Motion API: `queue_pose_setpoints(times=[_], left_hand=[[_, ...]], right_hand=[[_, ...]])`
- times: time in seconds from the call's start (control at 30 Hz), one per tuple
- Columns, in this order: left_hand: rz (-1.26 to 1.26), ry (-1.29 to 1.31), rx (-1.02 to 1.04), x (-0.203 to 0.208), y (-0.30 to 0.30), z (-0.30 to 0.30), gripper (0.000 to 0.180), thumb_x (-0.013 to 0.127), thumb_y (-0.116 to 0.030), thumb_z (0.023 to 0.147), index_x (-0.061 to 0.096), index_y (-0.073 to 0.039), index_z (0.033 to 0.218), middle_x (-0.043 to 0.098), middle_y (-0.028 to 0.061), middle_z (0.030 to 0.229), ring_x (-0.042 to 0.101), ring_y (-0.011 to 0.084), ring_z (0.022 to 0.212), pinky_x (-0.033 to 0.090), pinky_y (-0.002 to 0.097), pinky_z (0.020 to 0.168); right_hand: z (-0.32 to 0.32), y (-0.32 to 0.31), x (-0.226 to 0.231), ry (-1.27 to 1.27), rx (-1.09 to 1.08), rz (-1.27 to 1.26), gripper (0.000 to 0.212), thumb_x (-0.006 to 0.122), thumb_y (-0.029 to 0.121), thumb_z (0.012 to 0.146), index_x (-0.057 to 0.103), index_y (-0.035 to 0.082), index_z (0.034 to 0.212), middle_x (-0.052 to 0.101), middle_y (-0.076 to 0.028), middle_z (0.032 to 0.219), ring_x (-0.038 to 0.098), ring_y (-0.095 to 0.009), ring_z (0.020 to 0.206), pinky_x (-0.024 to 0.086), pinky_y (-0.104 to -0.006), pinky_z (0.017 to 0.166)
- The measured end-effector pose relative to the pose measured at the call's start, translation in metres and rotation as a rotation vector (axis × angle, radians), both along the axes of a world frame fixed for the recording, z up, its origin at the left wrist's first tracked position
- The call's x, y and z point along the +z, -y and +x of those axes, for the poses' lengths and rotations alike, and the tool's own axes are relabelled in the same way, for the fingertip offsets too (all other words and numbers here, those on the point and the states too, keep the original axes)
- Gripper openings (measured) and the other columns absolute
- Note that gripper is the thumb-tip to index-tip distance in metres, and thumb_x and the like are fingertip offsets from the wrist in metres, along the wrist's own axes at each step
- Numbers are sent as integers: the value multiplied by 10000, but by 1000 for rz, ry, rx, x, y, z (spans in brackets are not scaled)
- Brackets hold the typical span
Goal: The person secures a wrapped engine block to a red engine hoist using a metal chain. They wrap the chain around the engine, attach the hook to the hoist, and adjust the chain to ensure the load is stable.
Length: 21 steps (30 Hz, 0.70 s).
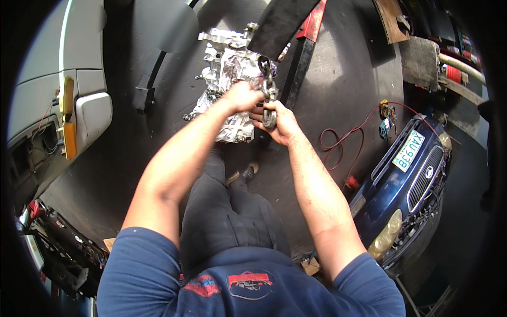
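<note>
A heavy metal chain (265,67) hangs from the dark hoist arm (282,26). My right hand (285,124) is closed on its lower end, the thumb across a thick link and the fingers behind it. My left hand (244,96) is beside the chain at the left, fingers curled and blurred by motion; what they hold, if anything, is hidden. Below and behind both hands sits a silver cast-metal assembly (216,58), which looks like an engine or gearbox. My hands and the chain cover part of it.
Red and black hoist legs (298,66) stand right of the assembly. A red hose (343,138) loops on the dark floor (322,90). At right lies a blue car front section (391,164); at left is a pale vehicle body (87,119). My shoe (248,171) is below the assembly.
</note>
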<state>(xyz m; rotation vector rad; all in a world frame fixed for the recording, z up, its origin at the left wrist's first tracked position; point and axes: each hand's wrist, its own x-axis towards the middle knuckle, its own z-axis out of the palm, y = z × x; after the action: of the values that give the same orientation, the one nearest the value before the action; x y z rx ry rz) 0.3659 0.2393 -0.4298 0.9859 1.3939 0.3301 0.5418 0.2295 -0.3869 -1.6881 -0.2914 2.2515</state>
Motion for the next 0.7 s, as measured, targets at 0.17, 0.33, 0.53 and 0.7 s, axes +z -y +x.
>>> queue_pose_setpoints(times=[0.17, 0.33, 0.53, 0.7], left_hand=[[-67, 163, -73, 15, 12, -10, 315, 580, -166, 848, 633, 31, 1088, 674, 92, 913, 623, 161, 831, 498, 306, 811], [23, 226, 41, 25, 43, 2, 353, 520, -169, 954, 602, 10, 1248, 674, 56, 927, 621, 133, 814, 517, 298, 811], [-63, 337, 318, 9, 60, 10, 336, 532, -238, 1015, 604, -13, 1255, 611, -10, 861, 522, 58, 710, 474, 220, 679], [-131, 159, 420, 15, 66, 20, 412, 563, -193, 985, 550, -8, 1353, 606, -15, 915, 504, 59, 727, 452, 218, 701]], right_hand=[[9, 16, -18, 136, 137, 224, 328, 573, 124, 943, 538, 7, 1248, 640, -102, 1164, 637, -185, 1022, 535, -354, 896], [27, 30, -30, 144, 8, 286, 499, 613, 134, 962, 435, -18, 1402, 631, -102, 1212, 623, -162, 1050, 506, -314, 932], [9, 32, -24, -88, 34, 326, 431, 625, 105, 955, 502, 21, 1360, 658, -61, 1182, 617, -129, 1062, 504, -306, 939], [4, 40, -28, -32, 63, 350, 482, 612, 123, 970, 458, 85, 1424, 592, -46, 1278, 593, -146, 1096, 527, -351, 928]])
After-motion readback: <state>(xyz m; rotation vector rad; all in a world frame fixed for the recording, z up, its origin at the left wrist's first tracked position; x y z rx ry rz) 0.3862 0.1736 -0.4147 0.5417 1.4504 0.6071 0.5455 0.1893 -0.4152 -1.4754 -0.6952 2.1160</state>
